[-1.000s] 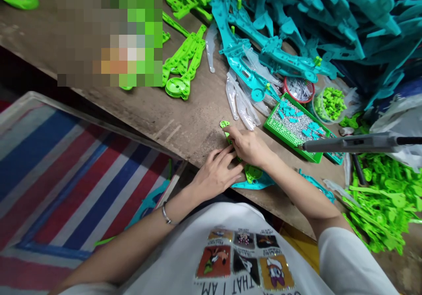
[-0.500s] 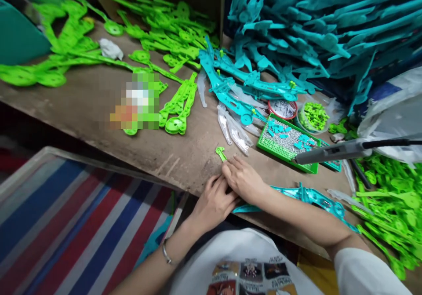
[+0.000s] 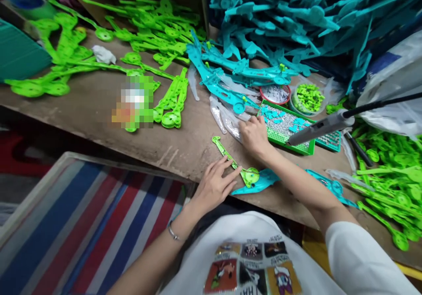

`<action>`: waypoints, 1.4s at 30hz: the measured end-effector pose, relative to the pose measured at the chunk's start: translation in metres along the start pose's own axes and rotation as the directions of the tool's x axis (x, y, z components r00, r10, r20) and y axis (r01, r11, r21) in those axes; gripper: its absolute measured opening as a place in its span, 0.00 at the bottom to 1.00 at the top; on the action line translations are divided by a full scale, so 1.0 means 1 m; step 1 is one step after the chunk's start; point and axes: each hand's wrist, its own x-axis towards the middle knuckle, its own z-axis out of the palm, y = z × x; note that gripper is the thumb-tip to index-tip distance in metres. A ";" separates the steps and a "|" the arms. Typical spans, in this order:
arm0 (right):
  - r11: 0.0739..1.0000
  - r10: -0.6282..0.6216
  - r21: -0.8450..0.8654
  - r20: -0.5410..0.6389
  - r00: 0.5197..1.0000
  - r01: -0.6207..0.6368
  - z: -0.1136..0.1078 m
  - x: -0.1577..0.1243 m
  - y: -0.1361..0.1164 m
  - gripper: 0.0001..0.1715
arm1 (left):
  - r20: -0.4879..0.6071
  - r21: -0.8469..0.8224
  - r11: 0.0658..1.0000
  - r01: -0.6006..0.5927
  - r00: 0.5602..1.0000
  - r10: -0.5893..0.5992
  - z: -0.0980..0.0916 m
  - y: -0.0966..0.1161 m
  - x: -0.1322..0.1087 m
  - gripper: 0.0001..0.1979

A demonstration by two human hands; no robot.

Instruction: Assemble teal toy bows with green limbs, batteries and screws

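Note:
My left hand [image 3: 216, 183] lies with fingers stretched out, their tips on a long bright green plastic part [image 3: 251, 177] with a round disc at one end. Part of a teal plastic piece [image 3: 265, 181] shows beside that disc, at the table's front edge. Farther in, my right hand [image 3: 254, 137] has its fingers curled down at the near left corner of a green tray [image 3: 290, 147] of small metal pieces and teal bits. Clear plastic pieces [image 3: 217, 114] lie just left of those fingers. Whatever they pinch, if anything, is hidden.
A grey electric screwdriver [image 3: 318, 129] hangs over the tray. Behind stand a red basket [image 3: 275, 96] and a tub of small green pieces [image 3: 308, 98]. Teal parts [image 3: 296, 18] pile up at the back, green parts [image 3: 395, 176] at right. A striped sheet [image 3: 99, 224] lies below left.
My right hand has moved away from my left hand, up to the tray's corner. The green part, mostly covered before, now shows along its length under my left hand.

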 end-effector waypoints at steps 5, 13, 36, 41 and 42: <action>0.996 0.080 0.055 -0.060 0.995 -0.076 -0.002 0.004 0.008 0.13 | -0.040 -0.107 0.994 -0.004 0.999 -0.001 -0.001 -0.002 -0.002 0.30; 0.959 0.254 0.112 0.076 0.964 -0.261 -0.021 -0.008 -0.003 0.16 | -0.220 -0.379 0.892 0.248 0.912 -0.347 -0.008 -0.009 0.010 0.22; 0.615 0.160 0.718 0.292 0.943 -0.326 -0.059 -0.084 -0.032 0.18 | 0.218 -0.921 0.044 0.388 0.605 -0.766 -0.023 0.004 0.028 0.27; 0.568 0.248 0.700 0.354 0.901 -0.432 -0.040 -0.096 -0.018 0.15 | 0.298 -0.867 0.010 0.499 0.533 -0.792 -0.005 0.018 0.027 0.29; 0.566 0.243 0.700 0.364 0.899 -0.436 -0.037 -0.098 -0.020 0.15 | 0.299 -0.865 0.009 0.501 0.529 -0.794 -0.002 0.020 0.028 0.29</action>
